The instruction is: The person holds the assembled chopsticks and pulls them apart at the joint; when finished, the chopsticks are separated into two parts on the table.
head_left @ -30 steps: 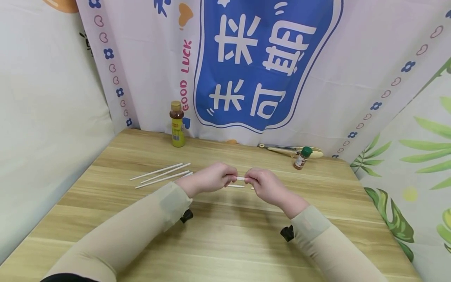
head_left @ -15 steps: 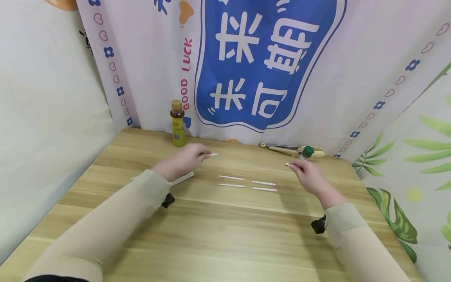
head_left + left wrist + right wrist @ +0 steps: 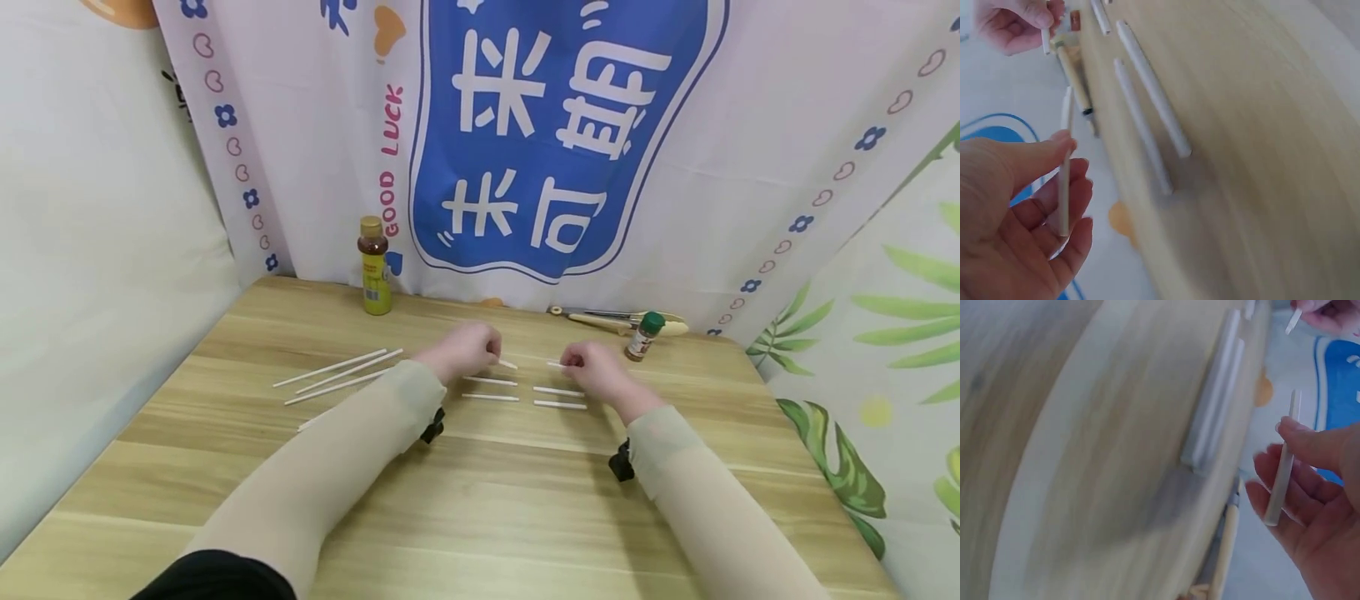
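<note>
My left hand [image 3: 467, 347] pinches a short white stick piece [image 3: 1065, 200] between thumb and fingers, just above the table. Opposite it, my right hand [image 3: 600, 371] pinches another short white stick piece [image 3: 1281, 481], also low over the wood. A gap separates the two held pieces. Nearer to me lie two short pieces on the left, one a white piece [image 3: 490, 397] with a narrowed end, and two on the right, including a white piece [image 3: 559, 405]. Several long white sticks [image 3: 330, 367] lie further left, partly hidden by my left forearm.
A yellow-labelled bottle [image 3: 376, 275] stands at the back left of the wooden table [image 3: 480, 517]. At the back right stands a small green-capped bottle [image 3: 643, 337], in front of a long tool with pale handles [image 3: 592, 320]. A printed curtain [image 3: 322, 167] hangs behind the table.
One second ago both hands held one stick together at the middle. Half a second ago they were wide apart, each with a piece. Now they are closer together again and lower.
</note>
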Tool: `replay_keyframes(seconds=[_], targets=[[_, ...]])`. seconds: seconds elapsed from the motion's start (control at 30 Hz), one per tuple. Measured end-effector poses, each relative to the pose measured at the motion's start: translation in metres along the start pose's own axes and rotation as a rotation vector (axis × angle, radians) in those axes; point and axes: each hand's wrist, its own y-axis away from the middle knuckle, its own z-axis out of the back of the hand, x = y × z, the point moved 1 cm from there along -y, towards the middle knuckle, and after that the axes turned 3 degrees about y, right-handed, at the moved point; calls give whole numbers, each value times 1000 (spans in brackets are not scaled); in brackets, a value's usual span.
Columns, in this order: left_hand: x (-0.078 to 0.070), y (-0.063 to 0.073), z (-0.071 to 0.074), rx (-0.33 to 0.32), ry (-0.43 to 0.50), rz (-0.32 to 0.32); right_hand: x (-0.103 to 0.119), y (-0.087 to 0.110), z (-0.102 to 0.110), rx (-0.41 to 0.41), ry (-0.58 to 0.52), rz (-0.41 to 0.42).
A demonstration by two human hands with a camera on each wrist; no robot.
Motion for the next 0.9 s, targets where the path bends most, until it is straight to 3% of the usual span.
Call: replay_keyframes(seconds=[0.13, 0.27, 0.63, 0.9], targets=[[6, -11, -11, -8, -9, 49, 2, -9, -10, 15, 35, -3], [11, -15, -18, -3, -2, 58, -1, -14, -19, 21, 51, 4], [11, -11, -23, 26, 5, 54, 1, -15, -32, 45, -28, -6], [13, -12, -26, 9, -11, 38, 2, -16, -31, 37, -33, -11]])
